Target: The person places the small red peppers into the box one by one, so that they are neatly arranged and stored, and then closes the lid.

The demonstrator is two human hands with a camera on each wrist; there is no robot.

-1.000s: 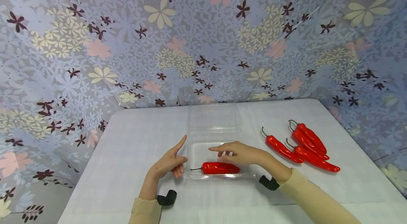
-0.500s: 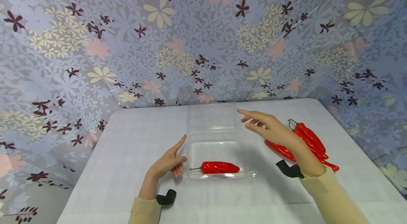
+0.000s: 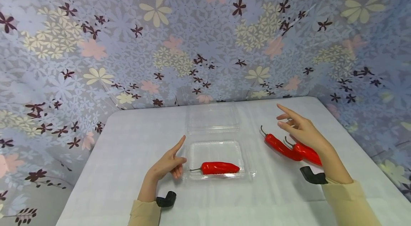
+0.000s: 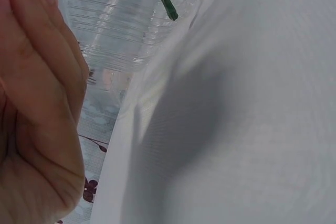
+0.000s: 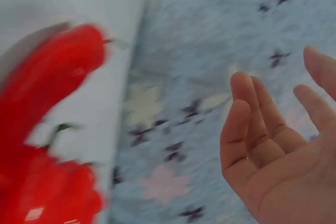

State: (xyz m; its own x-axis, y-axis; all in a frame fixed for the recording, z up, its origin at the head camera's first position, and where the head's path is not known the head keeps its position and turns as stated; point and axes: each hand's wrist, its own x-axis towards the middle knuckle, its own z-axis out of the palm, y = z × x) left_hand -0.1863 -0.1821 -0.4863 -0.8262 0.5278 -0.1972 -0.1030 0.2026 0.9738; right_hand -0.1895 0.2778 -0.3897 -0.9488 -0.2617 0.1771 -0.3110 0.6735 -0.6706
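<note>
A red pepper [image 3: 220, 168] with a thin stem lies across the front of a clear plastic container [image 3: 241, 155], whose lid [image 3: 212, 117] is folded back. My left hand [image 3: 169, 163] is at the container's left edge, holding nothing; contact is unclear. In the left wrist view the pepper's green stem [image 4: 168, 3] shows above the hand [image 4: 44, 93]. Over on the right, my right hand [image 3: 302, 129] hovers above loose red peppers [image 3: 282, 147], its fingers extended and apart. It hides part of the pile. The right wrist view shows blurred peppers [image 5: 58, 66] beside the hand [image 5: 283, 161].
A white cloth [image 3: 135, 129] covers the table. Flower-patterned fabric [image 3: 205, 40] rises behind it and along both sides. Dark wrist mounts [image 3: 167, 199] sit on both wrists.
My right hand has left the container and swung right to above the loose peppers. The left hand and the pepper in the container have stayed put. The head view has shifted slightly.
</note>
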